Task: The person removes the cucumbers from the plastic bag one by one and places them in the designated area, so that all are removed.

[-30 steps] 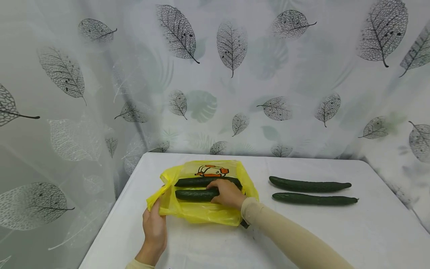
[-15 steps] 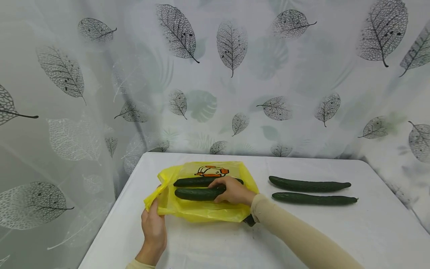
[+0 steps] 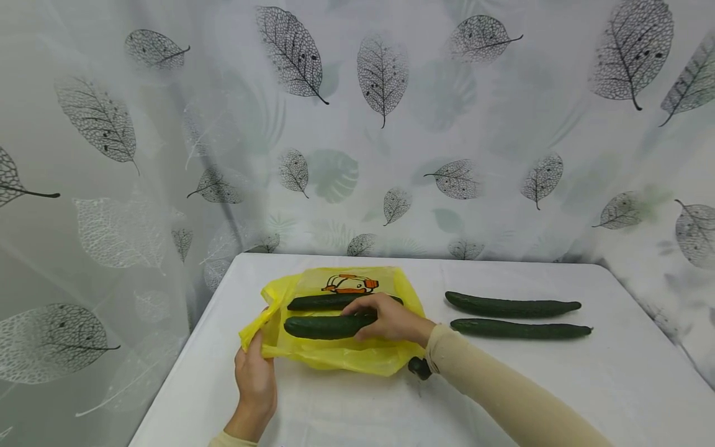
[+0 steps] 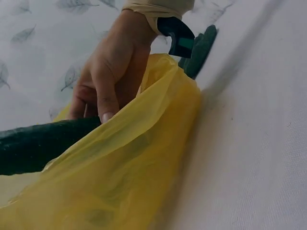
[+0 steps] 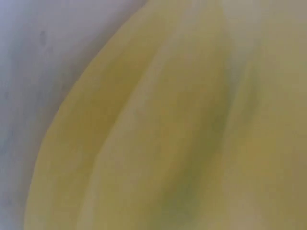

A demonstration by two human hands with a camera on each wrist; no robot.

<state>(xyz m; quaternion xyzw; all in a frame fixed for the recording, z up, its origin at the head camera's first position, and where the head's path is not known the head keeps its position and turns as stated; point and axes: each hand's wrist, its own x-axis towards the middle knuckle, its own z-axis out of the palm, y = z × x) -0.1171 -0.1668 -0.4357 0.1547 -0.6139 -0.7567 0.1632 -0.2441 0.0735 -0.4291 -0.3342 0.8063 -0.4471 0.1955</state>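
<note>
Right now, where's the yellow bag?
In the head view, the yellow bag is on the left half of the white table, its left edge held by the left hand. Two loose cucumbers lie to its right.

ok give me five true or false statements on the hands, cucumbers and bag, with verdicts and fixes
1. The right hand grips a cucumber. True.
2. The left hand grips a cucumber too. False: it holds the edge of the yellow bag.
3. Two more cucumbers lie on the table, to the right of the bag. True.
4. The bag has no print where its inside shows. False: a black and orange print shows there.
5. The right wrist view shows the gripped cucumber sharply. False: that view is blurred and mostly filled with yellow.
</note>
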